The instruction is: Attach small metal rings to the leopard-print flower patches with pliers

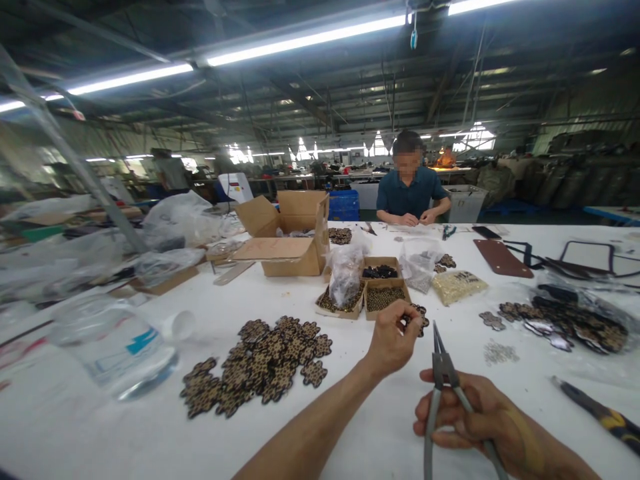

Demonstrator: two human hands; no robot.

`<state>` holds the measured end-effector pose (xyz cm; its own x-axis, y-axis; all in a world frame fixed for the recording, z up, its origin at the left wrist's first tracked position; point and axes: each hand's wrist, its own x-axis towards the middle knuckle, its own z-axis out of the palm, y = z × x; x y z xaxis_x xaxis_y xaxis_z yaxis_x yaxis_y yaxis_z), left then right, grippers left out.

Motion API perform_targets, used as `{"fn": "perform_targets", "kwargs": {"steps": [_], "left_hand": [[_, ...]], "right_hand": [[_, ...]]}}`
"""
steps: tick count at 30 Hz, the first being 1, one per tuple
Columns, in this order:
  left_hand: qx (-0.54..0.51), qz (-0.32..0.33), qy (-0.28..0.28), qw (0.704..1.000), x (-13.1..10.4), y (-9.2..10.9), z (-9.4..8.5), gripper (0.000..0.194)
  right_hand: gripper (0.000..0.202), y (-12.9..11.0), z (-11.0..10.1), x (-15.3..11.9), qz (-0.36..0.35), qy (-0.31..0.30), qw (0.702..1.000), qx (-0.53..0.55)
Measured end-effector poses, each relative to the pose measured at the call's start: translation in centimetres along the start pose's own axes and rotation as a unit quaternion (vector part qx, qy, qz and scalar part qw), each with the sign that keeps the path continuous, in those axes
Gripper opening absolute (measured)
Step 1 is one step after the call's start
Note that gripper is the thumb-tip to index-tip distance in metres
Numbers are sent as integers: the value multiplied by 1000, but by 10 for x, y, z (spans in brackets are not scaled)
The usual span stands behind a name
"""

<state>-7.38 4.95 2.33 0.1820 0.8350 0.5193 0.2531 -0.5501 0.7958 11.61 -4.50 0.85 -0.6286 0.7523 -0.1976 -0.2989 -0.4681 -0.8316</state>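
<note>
Near three trays (371, 315), the left hand (395, 340) pinches one patch (423, 321), the right hand (480, 417) curling its fingers round one pair of pliers (443, 368).

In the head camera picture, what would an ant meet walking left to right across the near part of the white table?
Big clear plastic bottle → pile of flower-shaped pieces → left hand → pliers → yellow-and-black-handled tool.

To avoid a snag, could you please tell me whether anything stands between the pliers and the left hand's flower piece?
Nothing visible: only a small gap separates the pliers, in the right hand, from the flower piece in the left hand.
</note>
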Motion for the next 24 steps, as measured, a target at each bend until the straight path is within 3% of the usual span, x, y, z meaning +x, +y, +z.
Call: {"fn": "perform_targets", "kwargs": {"steps": [8, 24], "left_hand": [[-6, 37, -37, 999, 1, 7, 1, 12], [6, 113, -49, 992, 1, 7, -1, 10]], "right_hand": [[65, 4, -5, 0, 12, -25, 1000, -15], [62, 0, -10, -2, 31, -70, 997, 11]]}}
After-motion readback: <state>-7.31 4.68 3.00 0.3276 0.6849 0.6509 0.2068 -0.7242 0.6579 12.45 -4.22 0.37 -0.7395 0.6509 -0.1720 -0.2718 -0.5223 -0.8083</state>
